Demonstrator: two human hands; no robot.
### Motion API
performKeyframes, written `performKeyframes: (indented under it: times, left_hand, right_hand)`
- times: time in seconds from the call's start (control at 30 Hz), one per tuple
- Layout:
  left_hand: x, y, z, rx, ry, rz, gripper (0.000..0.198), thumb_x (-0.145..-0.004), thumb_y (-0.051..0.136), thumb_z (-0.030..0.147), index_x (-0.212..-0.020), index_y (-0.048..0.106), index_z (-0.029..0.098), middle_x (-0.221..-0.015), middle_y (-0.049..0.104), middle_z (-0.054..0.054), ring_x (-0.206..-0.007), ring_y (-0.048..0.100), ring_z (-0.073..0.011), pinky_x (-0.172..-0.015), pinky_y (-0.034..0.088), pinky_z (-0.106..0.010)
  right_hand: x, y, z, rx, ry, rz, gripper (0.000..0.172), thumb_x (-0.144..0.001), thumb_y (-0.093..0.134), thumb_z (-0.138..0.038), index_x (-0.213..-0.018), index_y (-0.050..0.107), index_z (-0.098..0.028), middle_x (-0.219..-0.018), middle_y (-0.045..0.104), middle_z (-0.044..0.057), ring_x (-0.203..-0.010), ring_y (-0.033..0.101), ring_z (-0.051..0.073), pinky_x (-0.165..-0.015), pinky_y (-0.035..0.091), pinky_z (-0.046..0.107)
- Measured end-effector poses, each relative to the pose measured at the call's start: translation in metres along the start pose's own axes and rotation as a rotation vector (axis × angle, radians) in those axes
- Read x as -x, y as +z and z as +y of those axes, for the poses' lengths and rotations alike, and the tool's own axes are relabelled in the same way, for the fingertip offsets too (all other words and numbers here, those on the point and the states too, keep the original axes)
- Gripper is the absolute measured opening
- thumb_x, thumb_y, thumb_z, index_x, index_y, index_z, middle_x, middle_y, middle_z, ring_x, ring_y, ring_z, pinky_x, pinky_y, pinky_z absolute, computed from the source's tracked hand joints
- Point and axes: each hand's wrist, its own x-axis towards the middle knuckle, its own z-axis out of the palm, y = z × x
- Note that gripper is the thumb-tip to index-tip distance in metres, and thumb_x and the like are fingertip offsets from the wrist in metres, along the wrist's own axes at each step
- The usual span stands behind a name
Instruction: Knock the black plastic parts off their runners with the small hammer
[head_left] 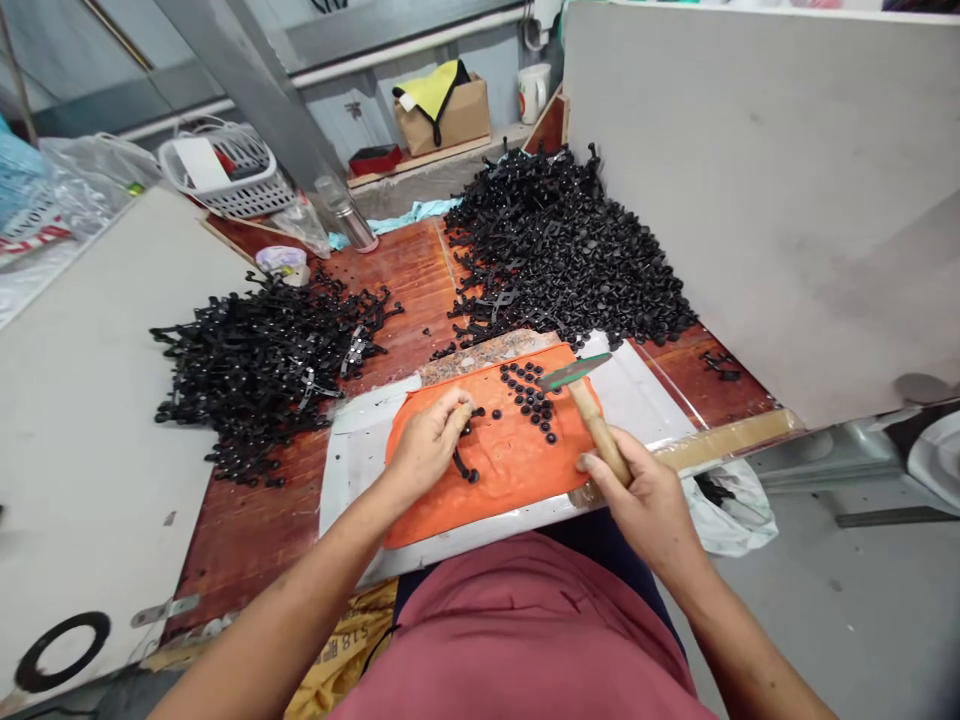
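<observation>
My left hand (429, 442) rests on an orange mat (510, 470), fingers pinched on a small black plastic sprue piece (463, 462). My right hand (646, 505) grips the wooden handle of a knife (592, 405), whose green blade points left over the mat. Several small black round parts (532, 397) lie on the mat just under the blade. The mat sits on a white board (352, 460) across my lap.
A big heap of black plastic sprues (562, 250) lies behind the board, a second heap (262, 365) to the left on the reddish wooden floor (247, 530). A grey panel (757, 190) stands at right. A white basket (229, 170), a cardboard box (442, 110) and a mug (533, 92) sit at the back.
</observation>
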Motion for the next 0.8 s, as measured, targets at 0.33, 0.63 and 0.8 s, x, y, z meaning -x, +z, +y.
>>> performKeyframes:
  times: [0.33, 0.63, 0.8]
  left_hand:
    - [-0.015, 0.020, -0.002, -0.231, 0.007, 0.007, 0.028, -0.104, 0.034, 0.038, -0.101, 0.058, 0.024, -0.080, 0.068, -0.001, -0.074, 0.066, -0.0183, -0.070, 0.044, -0.026]
    - [-0.015, 0.022, 0.001, -0.381, -0.026, 0.005, 0.028, -0.106, 0.035, 0.034, -0.105, 0.061, 0.025, -0.085, 0.075, -0.001, -0.080, 0.071, -0.0187, -0.072, 0.045, -0.026]
    - [-0.014, 0.023, 0.005, -0.479, -0.035, -0.016, 0.028, -0.106, 0.034, 0.032, -0.108, 0.061, 0.025, -0.087, 0.076, -0.002, -0.082, 0.072, -0.0203, -0.069, 0.043, -0.027]
  right_hand:
    - [-0.005, -0.012, 0.031, 0.072, 0.050, 0.022, 0.038, -0.093, 0.060, -0.045, -0.121, 0.067, -0.019, -0.076, 0.068, -0.002, -0.070, 0.061, 0.017, -0.066, 0.046, 0.026]
    - [-0.003, -0.012, 0.031, 0.123, 0.019, 0.031, 0.039, -0.094, 0.059, -0.045, -0.121, 0.068, -0.019, -0.077, 0.069, -0.002, -0.067, 0.060, 0.016, -0.064, 0.045, 0.025]
    - [-0.004, -0.011, 0.031, 0.114, 0.028, 0.022, 0.041, -0.094, 0.060, -0.045, -0.125, 0.067, -0.020, -0.077, 0.069, -0.003, -0.068, 0.060, 0.016, -0.065, 0.046, 0.025]
